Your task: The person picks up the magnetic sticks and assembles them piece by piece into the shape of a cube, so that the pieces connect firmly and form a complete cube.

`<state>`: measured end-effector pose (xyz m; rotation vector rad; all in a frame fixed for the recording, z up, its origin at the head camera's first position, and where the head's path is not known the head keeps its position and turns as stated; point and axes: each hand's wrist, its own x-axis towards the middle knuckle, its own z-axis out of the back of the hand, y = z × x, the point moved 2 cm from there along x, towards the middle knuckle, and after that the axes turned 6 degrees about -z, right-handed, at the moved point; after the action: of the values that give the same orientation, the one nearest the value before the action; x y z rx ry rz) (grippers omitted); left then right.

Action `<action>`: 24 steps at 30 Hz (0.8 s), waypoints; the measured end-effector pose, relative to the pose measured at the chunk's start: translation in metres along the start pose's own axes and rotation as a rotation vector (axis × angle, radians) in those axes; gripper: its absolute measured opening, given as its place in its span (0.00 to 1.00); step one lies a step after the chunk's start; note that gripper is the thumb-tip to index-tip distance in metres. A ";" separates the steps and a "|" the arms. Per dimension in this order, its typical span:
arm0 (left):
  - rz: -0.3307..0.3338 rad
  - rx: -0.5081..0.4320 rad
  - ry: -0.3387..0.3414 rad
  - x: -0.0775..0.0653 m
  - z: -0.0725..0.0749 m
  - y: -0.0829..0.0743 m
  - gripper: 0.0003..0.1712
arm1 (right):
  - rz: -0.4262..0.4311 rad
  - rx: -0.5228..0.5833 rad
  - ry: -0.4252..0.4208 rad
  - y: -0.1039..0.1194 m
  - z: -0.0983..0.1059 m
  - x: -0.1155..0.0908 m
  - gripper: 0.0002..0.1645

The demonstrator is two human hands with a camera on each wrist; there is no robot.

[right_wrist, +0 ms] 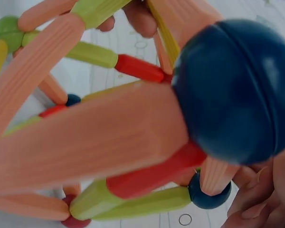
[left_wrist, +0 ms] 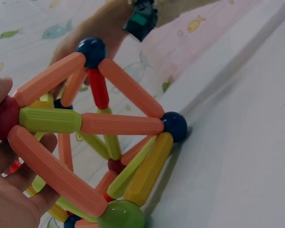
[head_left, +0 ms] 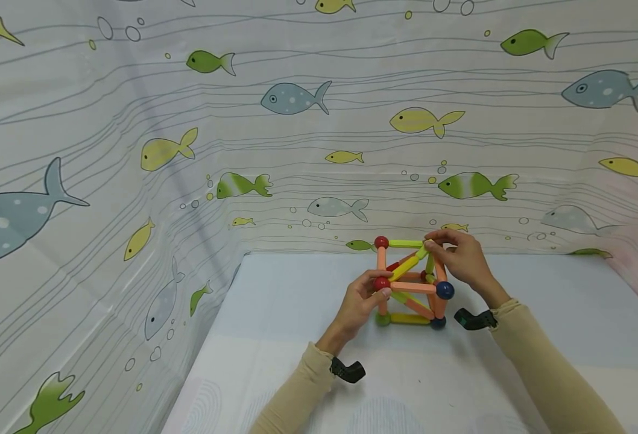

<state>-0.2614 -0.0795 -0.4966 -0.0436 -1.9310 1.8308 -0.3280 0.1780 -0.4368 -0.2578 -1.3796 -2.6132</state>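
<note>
A cube-like frame of magnetic sticks and balls (head_left: 413, 288) stands on the table, with slanting sticks across its faces. My left hand (head_left: 358, 304) grips the red ball (head_left: 382, 283) at the near upper left corner, thumb in front and fingers behind. At the far upper right corner, my right hand (head_left: 462, 256) pinches the frame beside the end of a slanting yellow and lime stick (head_left: 406, 267). A dark blue ball (right_wrist: 209, 190) shows by the right fingers. Other corners carry a large blue ball (head_left: 445, 290), a green ball (head_left: 383, 319) and another red ball (head_left: 381, 242).
The white and pale blue table (head_left: 286, 313) meets a fish-patterned curtain (head_left: 297, 144) just behind the frame. Dark wrist cameras sit on the left wrist (head_left: 347, 370) and the right wrist (head_left: 473, 319), close to the frame.
</note>
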 end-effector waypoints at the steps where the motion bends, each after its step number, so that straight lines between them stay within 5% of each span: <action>1: -0.001 -0.003 -0.002 0.000 0.000 0.000 0.21 | 0.009 -0.017 -0.006 0.000 0.000 0.000 0.19; 8: -0.028 -0.016 -0.012 0.000 0.000 0.003 0.21 | 0.134 -0.124 0.002 0.001 0.001 0.003 0.11; 13: -0.026 -0.018 -0.009 0.000 0.001 0.004 0.21 | 0.186 -0.129 -0.070 0.003 0.002 0.004 0.13; 17: -0.021 -0.021 -0.004 0.000 0.001 0.004 0.22 | 0.148 -0.075 -0.086 0.003 0.006 0.004 0.14; 24: -0.021 -0.032 0.003 0.001 0.001 0.005 0.22 | 0.041 0.021 0.052 -0.002 0.019 0.004 0.19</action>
<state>-0.2640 -0.0801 -0.5013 -0.0368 -1.9517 1.7851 -0.3308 0.1943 -0.4269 -0.2117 -1.3693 -2.5530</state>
